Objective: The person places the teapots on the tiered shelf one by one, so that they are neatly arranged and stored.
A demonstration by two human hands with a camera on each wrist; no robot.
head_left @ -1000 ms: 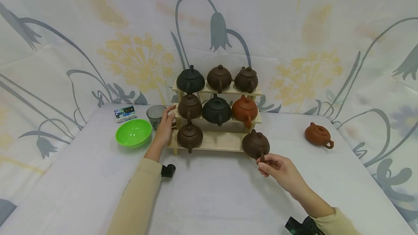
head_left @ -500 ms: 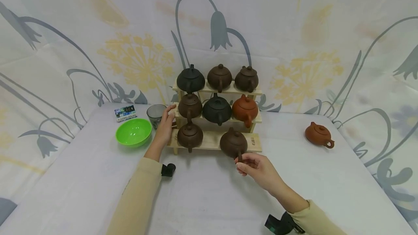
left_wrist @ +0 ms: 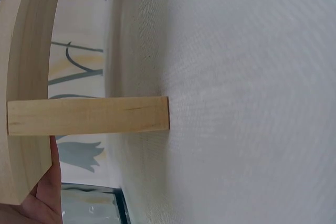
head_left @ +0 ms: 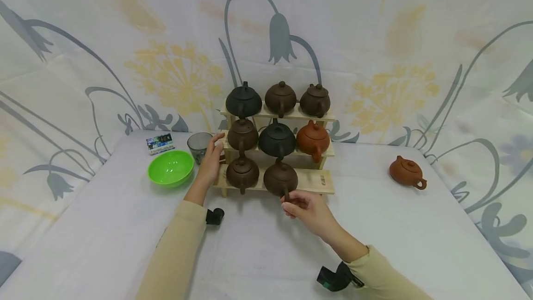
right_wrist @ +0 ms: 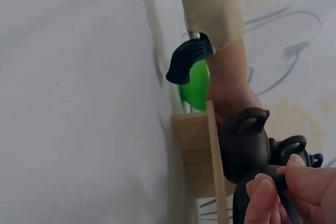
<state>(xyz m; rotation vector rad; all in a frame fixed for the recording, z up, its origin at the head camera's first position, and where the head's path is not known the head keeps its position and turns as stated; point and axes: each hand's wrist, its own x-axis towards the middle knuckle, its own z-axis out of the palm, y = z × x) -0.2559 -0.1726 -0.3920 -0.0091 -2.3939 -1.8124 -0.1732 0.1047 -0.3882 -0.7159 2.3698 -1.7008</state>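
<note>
My right hand (head_left: 309, 209) pinches the handle of a dark brown teapot (head_left: 280, 178) at the bottom tier of a three-tier wooden stand (head_left: 311, 179). Whether its base touches the board is hidden. Just left of it sits another brown teapot (head_left: 242, 173). My left hand (head_left: 209, 165) grips the stand's left side; in the left wrist view its fingers (left_wrist: 48, 192) show partly behind the wood. On the middle tier are a brown teapot (head_left: 242, 134), a black one (head_left: 276, 140) and an orange-brown one (head_left: 312, 139). Fingertips (right_wrist: 262, 195) and thumb close on the handle in the right wrist view.
The top tier bears a black teapot (head_left: 243, 101) and two brown ones. A reddish-brown teapot (head_left: 405, 171) lies apart at the right. Left of the stand are a green bowl (head_left: 170, 168), a grey glass cup (head_left: 198, 145) and a small patterned box (head_left: 160, 144).
My right hand has carried the brown teapot leftward along the bottom tier, from its right end to the middle, beside the other teapot. The left hand has stayed at the stand.
</note>
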